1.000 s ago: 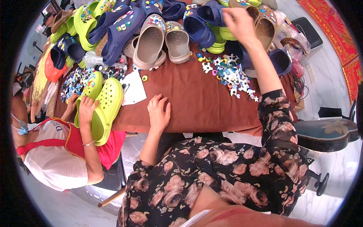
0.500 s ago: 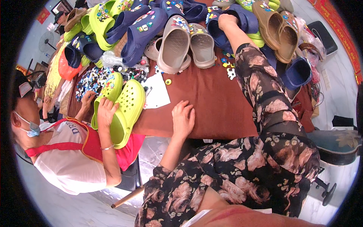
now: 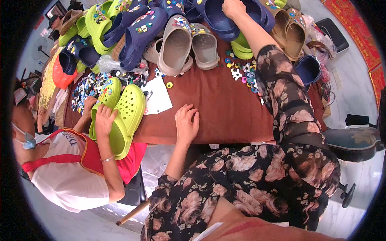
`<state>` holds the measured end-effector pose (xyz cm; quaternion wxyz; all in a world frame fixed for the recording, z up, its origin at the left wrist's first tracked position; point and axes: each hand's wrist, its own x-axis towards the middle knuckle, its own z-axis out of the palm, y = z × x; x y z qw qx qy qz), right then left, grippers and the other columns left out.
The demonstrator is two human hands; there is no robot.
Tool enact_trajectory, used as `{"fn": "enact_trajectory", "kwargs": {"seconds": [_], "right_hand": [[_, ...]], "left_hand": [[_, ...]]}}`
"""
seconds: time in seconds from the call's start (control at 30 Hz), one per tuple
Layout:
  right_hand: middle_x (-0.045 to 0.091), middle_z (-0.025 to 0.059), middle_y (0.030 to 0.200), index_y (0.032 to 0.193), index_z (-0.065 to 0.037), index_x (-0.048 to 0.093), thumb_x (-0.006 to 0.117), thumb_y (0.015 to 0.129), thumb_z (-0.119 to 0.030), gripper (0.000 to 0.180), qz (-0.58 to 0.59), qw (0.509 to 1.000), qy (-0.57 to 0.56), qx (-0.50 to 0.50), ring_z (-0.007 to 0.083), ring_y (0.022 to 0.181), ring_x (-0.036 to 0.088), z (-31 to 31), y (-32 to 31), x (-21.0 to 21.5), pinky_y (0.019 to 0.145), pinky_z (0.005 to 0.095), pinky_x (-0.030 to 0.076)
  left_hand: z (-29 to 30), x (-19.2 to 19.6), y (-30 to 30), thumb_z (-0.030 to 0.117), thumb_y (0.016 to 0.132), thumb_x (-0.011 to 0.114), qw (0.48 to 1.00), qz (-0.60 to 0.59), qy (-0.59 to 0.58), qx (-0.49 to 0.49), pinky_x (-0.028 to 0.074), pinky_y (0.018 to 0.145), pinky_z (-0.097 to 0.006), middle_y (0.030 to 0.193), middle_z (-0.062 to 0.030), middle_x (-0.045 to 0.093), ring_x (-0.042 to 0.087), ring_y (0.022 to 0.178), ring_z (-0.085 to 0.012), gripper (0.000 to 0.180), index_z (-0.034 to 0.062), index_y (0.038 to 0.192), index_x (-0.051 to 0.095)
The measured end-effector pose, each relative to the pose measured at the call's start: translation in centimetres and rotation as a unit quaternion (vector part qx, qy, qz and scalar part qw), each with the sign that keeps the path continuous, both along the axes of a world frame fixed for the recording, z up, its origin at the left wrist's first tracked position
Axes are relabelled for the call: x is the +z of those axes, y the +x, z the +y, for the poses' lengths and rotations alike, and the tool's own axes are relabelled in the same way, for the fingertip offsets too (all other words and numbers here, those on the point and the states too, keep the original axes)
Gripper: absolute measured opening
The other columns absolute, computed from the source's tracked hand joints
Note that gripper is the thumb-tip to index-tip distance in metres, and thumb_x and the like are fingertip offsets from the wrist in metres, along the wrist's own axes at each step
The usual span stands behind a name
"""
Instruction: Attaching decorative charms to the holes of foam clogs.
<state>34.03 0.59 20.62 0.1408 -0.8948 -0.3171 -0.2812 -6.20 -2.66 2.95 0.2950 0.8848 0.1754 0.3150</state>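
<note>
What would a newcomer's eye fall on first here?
Probably the lime-green clogs in a co-worker's hands, at the left. Next, the heap of navy, green and grey clogs along the far side of the brown-covered table, where the wearer's right hand grips navy clogs near the picture's top edge.

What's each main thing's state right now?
Right hand: closed on navy clogs
Navy clogs: gripped
Left hand: empty, loosely curled
Front grey clogs: charms fitted
Co-worker's left lime clog: charms fitted
Co-worker's right lime clog: holes bare
White paper: flat on brown cloth
Loose charms: heaped
</note>
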Motion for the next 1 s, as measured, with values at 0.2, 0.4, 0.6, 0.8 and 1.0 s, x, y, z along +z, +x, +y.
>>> {"fn": "enact_trajectory", "kwargs": {"seconds": [0.2, 0.4, 0.6, 0.8, 1.0], "right_hand": [[0.055, 0.024, 0.091, 0.089, 0.003, 0.05, 0.052, 0.082, -0.021, 0.025, -0.03, 0.985, 0.121, 0.119, 0.0403, 0.081, 0.058, -5.0, -12.6, 0.7, 0.071, 0.0465, 0.048], [0.05, 0.0247, 0.085, 0.091, 0.003, 0.045, 0.056, 0.077, -0.009, 0.022, 0.109, 0.954, 0.186, 0.207, 0.0436, 0.074, 0.052, -13.8, -25.6, -5.4, 0.064, 0.0481, 0.043], [0.047, 0.0243, 0.086, 0.091, 0.004, 0.042, 0.055, 0.074, -0.006, 0.023, 0.259, 0.91, 0.209, 0.247, 0.0429, 0.08, 0.05, -17.9, -29.2, -12.9, 0.067, 0.0469, 0.041], [0.052, 0.0152, 0.086, 0.117, 0.004, 0.042, 0.06, 0.079, -0.012, 0.045, 0.503, 0.786, 0.258, 0.25, 0.0177, 0.067, 0.055, -18.6, -32.3, -16.1, 0.058, 0.0284, 0.045], [0.061, 0.0113, 0.089, 0.099, 0.0, 0.06, 0.062, 0.076, -0.01, 0.025, 0.279, 0.875, 0.184, 0.351, 0.0262, 0.08, 0.058, -21.2, -30.1, -12.7, 0.074, 0.0341, 0.046]], "left_hand": [[0.5, -1.0, -1.0, 0.014, 0.08, 0.057, 0.997, -0.048, -0.067, 0.008, 0.036, 0.089, -0.039, 0.107, -0.0123, 0.056, 0.051, 0.104, -0.0302, 0.022, 0.0027, 0.1, 0.058], [-2.8, 4.2, -1.5, 0.023, 0.075, 0.067, 0.929, -0.26, -0.248, -0.091, 0.033, 0.098, -0.041, 0.135, -0.0199, 0.027, 0.041, 0.116, -0.0327, 0.08, 0.0011, 0.136, 0.021], [-3.9, 4.8, -3.5, -0.003, 0.071, 0.062, 0.958, -0.118, -0.243, -0.094, 0.034, 0.098, -0.036, 0.126, -0.0121, 0.026, 0.038, 0.119, -0.0263, 0.083, 0.0018, 0.138, 0.014], [-1.2, -0.2, -5.3, -0.007, 0.073, 0.054, 0.936, -0.071, -0.34, -0.053, 0.037, 0.096, -0.034, 0.133, -0.0132, 0.026, 0.039, 0.12, -0.0263, 0.067, 0.0009, 0.134, 0.027], [1.4, -0.8, -7.3, 0.004, 0.08, 0.054, 0.996, 0.052, -0.075, 0.024, 0.029, 0.1, -0.037, 0.135, -0.0197, 0.028, 0.033, 0.124, -0.0302, 0.059, 0.0011, 0.133, 0.029]]}}
